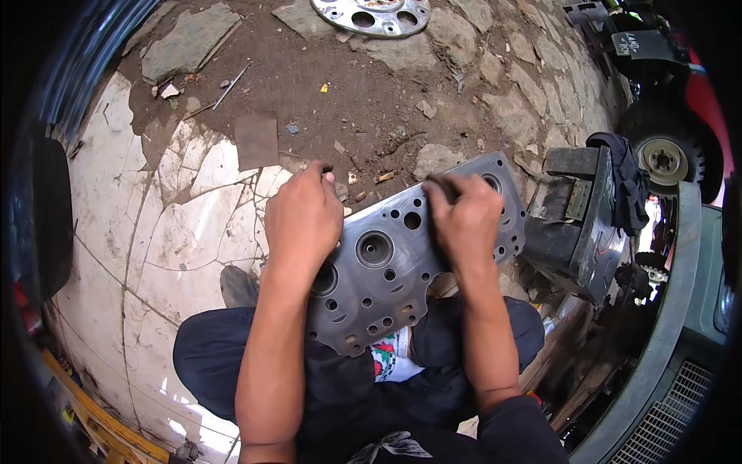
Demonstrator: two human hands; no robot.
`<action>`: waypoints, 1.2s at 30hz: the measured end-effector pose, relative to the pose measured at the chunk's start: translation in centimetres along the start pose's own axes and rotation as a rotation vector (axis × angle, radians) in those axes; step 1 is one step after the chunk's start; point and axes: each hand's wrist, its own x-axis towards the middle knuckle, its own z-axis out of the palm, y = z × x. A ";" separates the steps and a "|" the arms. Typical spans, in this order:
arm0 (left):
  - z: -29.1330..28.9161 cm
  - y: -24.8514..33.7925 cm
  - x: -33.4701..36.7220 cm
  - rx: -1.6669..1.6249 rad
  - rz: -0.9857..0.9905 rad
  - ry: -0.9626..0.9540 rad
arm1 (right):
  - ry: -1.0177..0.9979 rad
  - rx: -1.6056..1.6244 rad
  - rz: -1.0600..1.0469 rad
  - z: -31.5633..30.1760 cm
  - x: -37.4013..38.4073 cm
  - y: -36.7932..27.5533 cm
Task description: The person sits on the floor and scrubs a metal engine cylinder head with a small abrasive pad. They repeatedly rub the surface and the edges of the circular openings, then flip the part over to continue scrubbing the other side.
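A grey metal cylinder head (410,247) with round recesses and many bolt holes lies slanted across my lap, its right end farther away. My left hand (305,205) is closed near its far left edge, the thumb against the curled fingers. A small dark patch shows at those fingertips. Over the right part of the flat face is my right hand (470,213), its fingers curled and thumb pressed in. Something dark shows between thumb and fingers, too small to name. Both palms are hidden.
A brown square sheet (256,141) lies on cracked pale tiles beyond my left hand. A round metal plate with holes (371,17) lies at the far edge. At the right stand a black box (576,224) with dark cloth on it and a vehicle wheel (663,158).
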 end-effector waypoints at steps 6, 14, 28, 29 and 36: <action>0.5 0.2 1.0 -0.037 0.009 0.054 | -0.080 0.201 -0.011 1.8 -1.5 -2.8; 0.5 0.8 0.8 -0.050 0.027 0.057 | -0.113 0.139 -0.051 1.6 -1.7 -2.8; 0.1 0.2 0.9 -0.037 -0.016 0.051 | -0.044 0.063 0.037 0.2 0.6 -0.1; 0.0 0.3 0.8 -0.041 0.010 0.069 | -0.041 0.055 0.001 0.4 0.1 -0.4; -0.8 0.5 0.9 -0.089 -0.021 0.086 | -0.101 0.013 -0.046 0.8 -1.4 -2.8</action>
